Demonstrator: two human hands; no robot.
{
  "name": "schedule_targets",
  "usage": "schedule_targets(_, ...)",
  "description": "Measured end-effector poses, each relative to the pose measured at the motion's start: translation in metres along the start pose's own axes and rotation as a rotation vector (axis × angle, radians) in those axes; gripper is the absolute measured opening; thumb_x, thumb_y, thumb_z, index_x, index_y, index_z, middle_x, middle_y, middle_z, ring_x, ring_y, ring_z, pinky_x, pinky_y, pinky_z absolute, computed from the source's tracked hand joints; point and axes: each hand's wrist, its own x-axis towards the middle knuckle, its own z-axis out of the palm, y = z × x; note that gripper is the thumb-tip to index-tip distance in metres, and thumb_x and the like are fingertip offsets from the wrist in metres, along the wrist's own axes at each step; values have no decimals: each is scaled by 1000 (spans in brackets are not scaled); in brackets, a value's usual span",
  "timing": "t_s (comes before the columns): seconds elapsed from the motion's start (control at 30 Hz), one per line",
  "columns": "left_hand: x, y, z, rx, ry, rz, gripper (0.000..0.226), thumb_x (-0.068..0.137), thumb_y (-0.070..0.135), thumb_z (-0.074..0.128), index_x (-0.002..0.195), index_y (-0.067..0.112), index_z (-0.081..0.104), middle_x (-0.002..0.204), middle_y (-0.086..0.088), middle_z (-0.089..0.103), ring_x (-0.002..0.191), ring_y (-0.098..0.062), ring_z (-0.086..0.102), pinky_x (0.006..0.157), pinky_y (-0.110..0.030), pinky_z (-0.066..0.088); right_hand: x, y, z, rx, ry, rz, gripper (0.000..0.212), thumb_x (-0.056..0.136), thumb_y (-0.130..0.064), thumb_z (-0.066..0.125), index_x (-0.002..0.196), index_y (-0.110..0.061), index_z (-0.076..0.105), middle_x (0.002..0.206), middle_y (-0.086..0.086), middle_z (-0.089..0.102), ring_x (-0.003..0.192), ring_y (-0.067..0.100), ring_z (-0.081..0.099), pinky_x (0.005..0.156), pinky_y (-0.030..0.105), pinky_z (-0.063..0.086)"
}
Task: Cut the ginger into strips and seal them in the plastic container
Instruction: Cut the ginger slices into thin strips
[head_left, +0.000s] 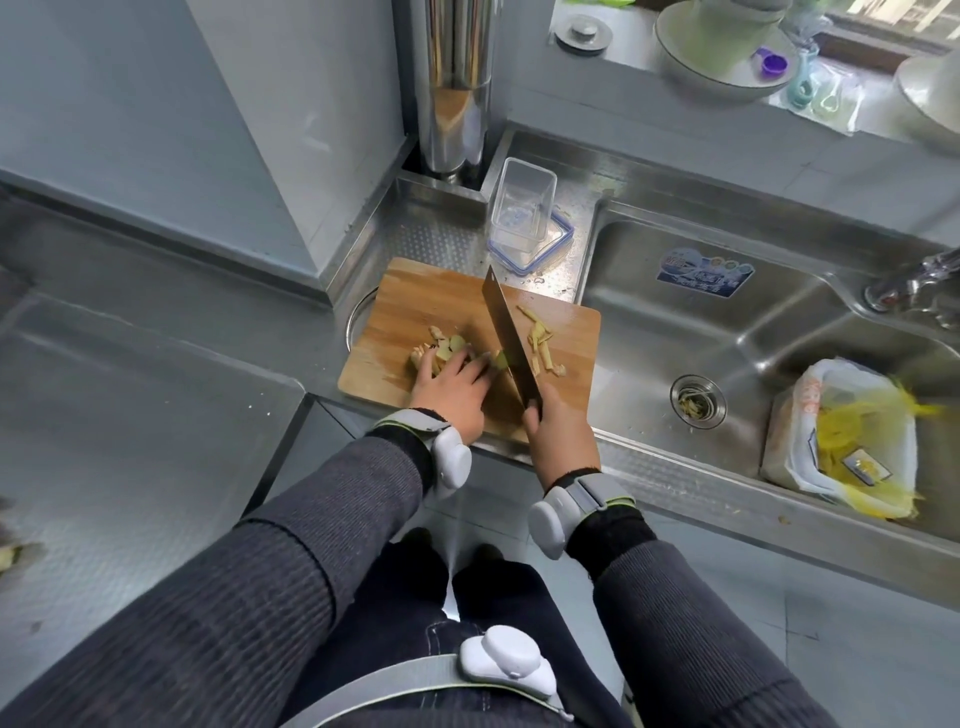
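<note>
Hands both engaged. Right hand (561, 431) is clamped round the handle of a cleaver (511, 343), whose blade stands upright across the cutting board (415, 296). Left hand (452, 389) sits just left of the blade, fingers curled over the ginger (447, 347), holding it to the board. Cut strips (540, 343) lie on the board right of the blade. Board rests on the steel table (441, 239) beside the sink (727, 332). Plastic container (522, 208) stands open beyond the board, set on its blue-edged lid (558, 244).

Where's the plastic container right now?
Head view, upper centre: the plastic container stands open on its blue-rimmed lid on the steel counter, just behind the cutting board and left of the sink basin.
</note>
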Motion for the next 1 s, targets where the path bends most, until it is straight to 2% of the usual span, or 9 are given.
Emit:
schedule_targets(0.1, -1, -1, -2, 23, 121, 1, 49, 90, 26, 42, 138, 23, 39, 147, 3, 34, 141, -15, 20, 115, -48, 6, 2, 1, 0, -31, 3, -2, 21, 97, -21, 37, 109, -9, 49, 90, 21, 63, 83, 39, 59, 65, 35, 41)
schedule_targets(0.17, -2, -3, -4, 40, 180, 34, 43, 90, 27, 43, 133, 21, 46, 142, 3, 40, 138, -16, 26, 115, -45, 11, 3, -1, 2, -55, 8, 8, 21, 97, -22, 37, 109, -9, 48, 90, 21, 63, 82, 39, 60, 66, 35, 42)
schedule_targets(0.3, 1, 0, -5, 76, 121, 115, 47, 91, 30, 42, 138, 23, 40, 149, 6, 33, 143, -16, 17, 116, -49, 7, 4, 0, 4, -56, 15, 19, 21, 97, -22, 37, 109, -10, 49, 90, 22, 63, 83, 39, 60, 66, 36, 44)
schedule_targets(0.4, 2, 1, -4, 64, 89, 96, 49, 92, 31, 42, 140, 25, 37, 150, 8, 31, 144, -15, 15, 116, -50, 7, 4, 2, 4, -6, 15, 17, 22, 96, -22, 37, 110, -11, 50, 90, 20, 64, 82, 39, 60, 67, 38, 46)
schedule_targets(0.5, 1, 1, -3, 64, 85, 84, 52, 93, 31, 42, 143, 26, 31, 151, 10, 28, 144, -14, 14, 115, -50, 7, -2, 8, 6, 61, 34, 19, 22, 97, -22, 37, 110, -11, 52, 88, 18, 63, 79, 38, 58, 63, 34, 40)
schedule_targets(0.67, 5, 1, -4, 88, 23, 68, 57, 94, 32, 38, 148, 26, 20, 157, 11, 15, 147, -15, 4, 115, -50, 4, -7, 11, 8, 84, 54, 13, 21, 96, -21, 38, 109, -11, 52, 89, 18, 62, 79, 37, 56, 63, 33, 38)
schedule_targets(1.0, 10, 2, -1, 75, 52, 44, 58, 92, 32, 41, 147, 24, 22, 157, 7, 15, 146, -15, 5, 115, -49, 6, 0, 6, 2, 38, 26, 26, 24, 97, -21, 37, 109, -9, 53, 92, 18, 65, 83, 38, 58, 68, 37, 44)
